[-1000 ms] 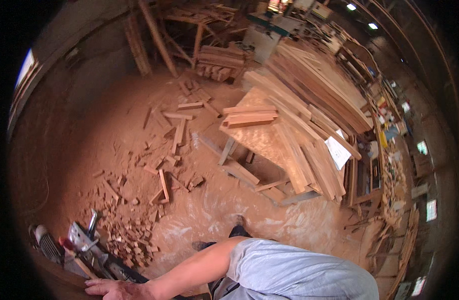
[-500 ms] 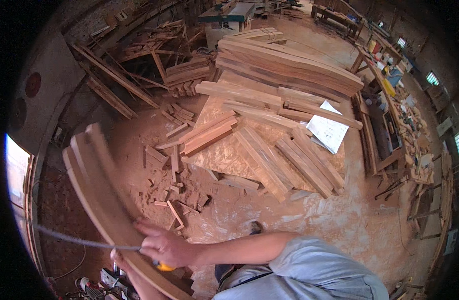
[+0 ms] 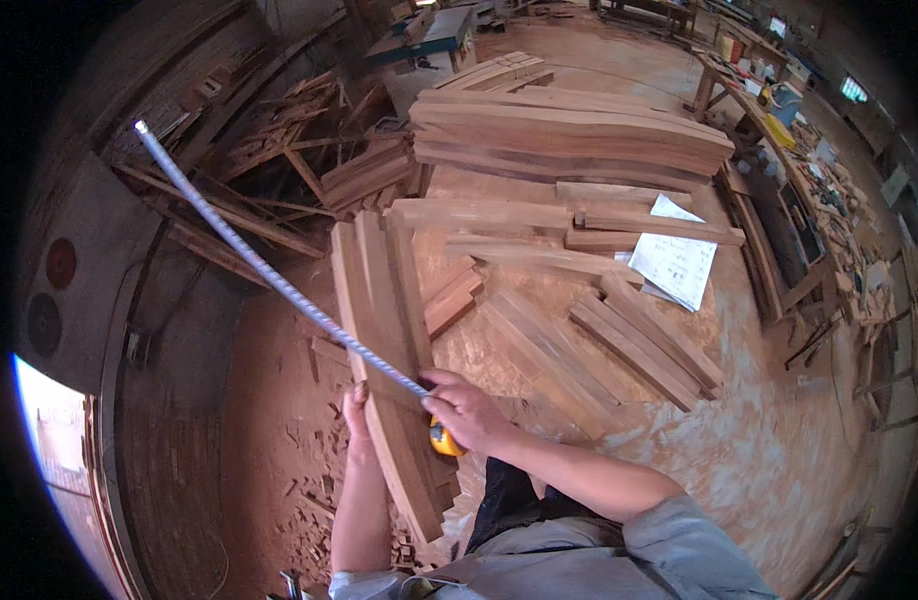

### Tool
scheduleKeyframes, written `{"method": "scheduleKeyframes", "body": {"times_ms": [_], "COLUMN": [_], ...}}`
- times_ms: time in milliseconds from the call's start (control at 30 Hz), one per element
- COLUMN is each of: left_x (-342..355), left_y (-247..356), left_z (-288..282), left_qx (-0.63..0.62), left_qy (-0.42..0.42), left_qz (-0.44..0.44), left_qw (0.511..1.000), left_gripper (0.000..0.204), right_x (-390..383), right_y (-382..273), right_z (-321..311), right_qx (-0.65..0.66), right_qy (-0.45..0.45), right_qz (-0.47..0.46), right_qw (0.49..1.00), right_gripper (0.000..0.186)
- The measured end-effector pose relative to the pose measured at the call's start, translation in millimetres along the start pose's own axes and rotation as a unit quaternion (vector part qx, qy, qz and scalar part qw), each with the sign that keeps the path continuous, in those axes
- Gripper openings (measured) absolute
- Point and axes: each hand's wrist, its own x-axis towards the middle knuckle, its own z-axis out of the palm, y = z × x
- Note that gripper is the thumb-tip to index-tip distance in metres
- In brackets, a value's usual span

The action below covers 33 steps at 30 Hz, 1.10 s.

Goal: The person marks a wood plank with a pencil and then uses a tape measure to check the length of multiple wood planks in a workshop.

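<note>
A stack of long wooden boards (image 3: 391, 445) slants in front of me, its far end over the workpieces and its near end by my body. My left hand (image 3: 357, 412) is closed round the stack's left edge, thumb upward. A yellow tape measure (image 3: 443, 438) sits in my right hand (image 3: 465, 410), whose fingers also rest against the boards' right side. From it the pale tape blade (image 3: 269, 272) runs out across the boards to the upper left, its metal tip in the air.
Cut wood pieces (image 3: 634, 350) and papers (image 3: 674, 255) lie on a low sheet ahead. Behind them is a pile of curved boards (image 3: 569, 135). A cluttered workbench (image 3: 779, 130) lines the right. Scrap wood (image 3: 309, 150) leans at the far left; offcuts litter the floor.
The stack of boards has swung from the left to the middle, both hands moving right with it. The tape blade now points up and away instead of out to the left.
</note>
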Motion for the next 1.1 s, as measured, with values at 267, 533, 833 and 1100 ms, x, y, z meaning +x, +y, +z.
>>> {"method": "scheduleKeyframes", "body": {"times_ms": [267, 533, 833, 1100], "left_x": [159, 276, 293, 292], "left_y": [35, 47, 61, 66], "left_z": [49, 70, 68, 63], "left_qx": [0.116, 0.262, 0.329, 0.446], "left_qy": [-0.06, -0.019, -0.01, 0.015], "left_qz": [-0.035, -0.116, -0.19, -0.176], "left_qw": [0.991, 0.958, 0.925, 0.877], "left_gripper": [0.016, 0.035, 0.048, 0.061], "right_x": [-23, -123, -179, -196], "right_y": [19, -19, -18, -8], "right_z": [-109, -148, -88, -83], "right_qx": [0.154, 0.108, 0.165, 0.172], "right_qy": [0.182, 0.458, 0.57, 0.535], "right_qz": [0.279, 0.291, 0.336, 0.48], "right_qw": [0.93, 0.833, 0.732, 0.674], "right_gripper": [0.023, 0.026, 0.025, 0.025]}}
